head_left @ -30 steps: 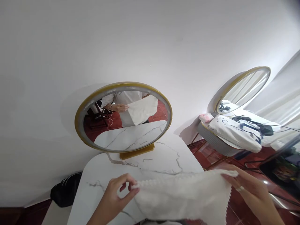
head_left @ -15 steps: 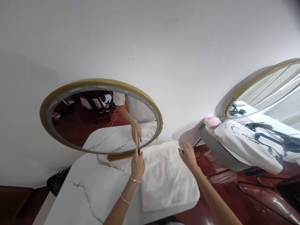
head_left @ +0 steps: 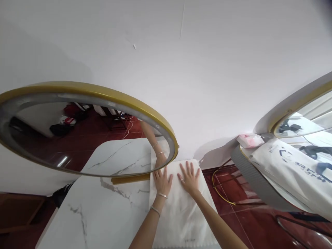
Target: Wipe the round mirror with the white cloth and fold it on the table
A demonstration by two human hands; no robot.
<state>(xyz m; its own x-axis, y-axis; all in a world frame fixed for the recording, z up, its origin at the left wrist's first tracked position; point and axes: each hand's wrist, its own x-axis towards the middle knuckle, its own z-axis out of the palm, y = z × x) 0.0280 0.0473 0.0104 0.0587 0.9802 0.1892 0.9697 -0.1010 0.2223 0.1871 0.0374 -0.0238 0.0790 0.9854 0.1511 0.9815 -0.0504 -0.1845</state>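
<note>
A white cloth (head_left: 181,214) with a scalloped edge lies over the right end of the white marble-patterned table (head_left: 103,214). Both palms rest flat on its upper part, fingers spread. My left hand (head_left: 162,181), with two bracelets on the wrist, is near the cloth's left side, beside the mirror's lower right rim. To its right, my right hand (head_left: 190,178), with a ring on one finger, presses near the far edge. Neither hand grips anything. Some light wrinkles run across the cloth between and below the hands.
A round gold-framed mirror (head_left: 103,91) stands on the table at the left, on a gold base (head_left: 131,178). At the right, a second table (head_left: 261,183) holds a white printed bag (head_left: 295,166), a tissue pack (head_left: 250,140) and another mirror (head_left: 303,97). Red floor shows between the tables.
Both hands have moved from the cloth's upper corners onto its surface and now lie flat with fingers spread. The cloth looks smoother near its far edge. The camera view has shifted.
</note>
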